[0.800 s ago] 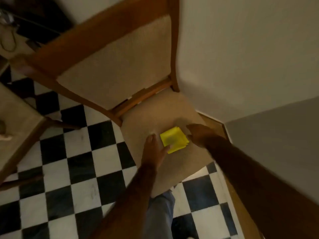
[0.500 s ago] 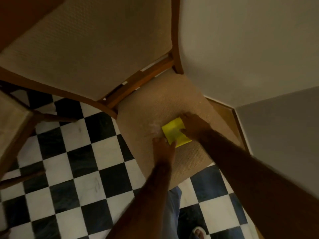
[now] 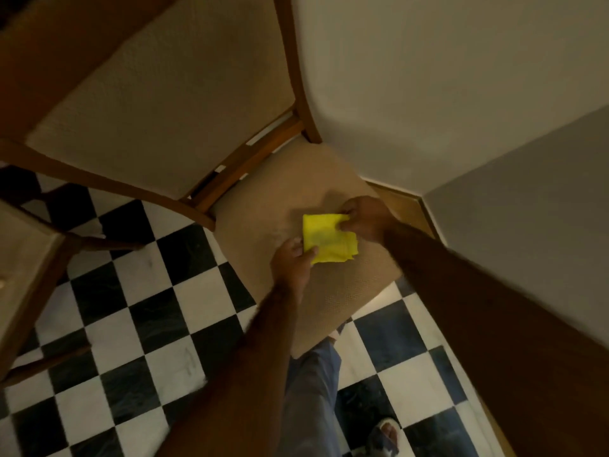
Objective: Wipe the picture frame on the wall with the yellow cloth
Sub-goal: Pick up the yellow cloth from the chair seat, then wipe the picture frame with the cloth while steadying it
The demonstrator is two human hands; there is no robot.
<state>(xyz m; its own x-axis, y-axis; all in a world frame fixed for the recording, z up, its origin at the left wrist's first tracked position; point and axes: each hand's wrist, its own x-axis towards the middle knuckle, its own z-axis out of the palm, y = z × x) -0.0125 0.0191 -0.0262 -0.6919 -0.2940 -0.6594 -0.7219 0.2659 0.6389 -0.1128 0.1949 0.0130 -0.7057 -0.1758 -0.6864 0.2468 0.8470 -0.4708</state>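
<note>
A folded yellow cloth (image 3: 326, 237) is over the beige seat of a wooden chair (image 3: 346, 291). My left hand (image 3: 291, 262) pinches its lower left edge. My right hand (image 3: 364, 219) pinches its upper right corner. Both hands hold the cloth between them, just above or on the seat; I cannot tell which. No picture frame is in view.
The chair's padded backrest (image 3: 158, 100) rises at the upper left, close to the camera. A plain wall (image 3: 445, 77) stands right behind the chair, with a corner to the right. Black and white checkered floor (image 3: 148, 324) lies below. Another chair (image 3: 29, 275) is at the left edge.
Both hands reached the cloth lying on the seat and took hold of it, the right at the top corner, the left at the lower edge. The view moved closer to the chair.
</note>
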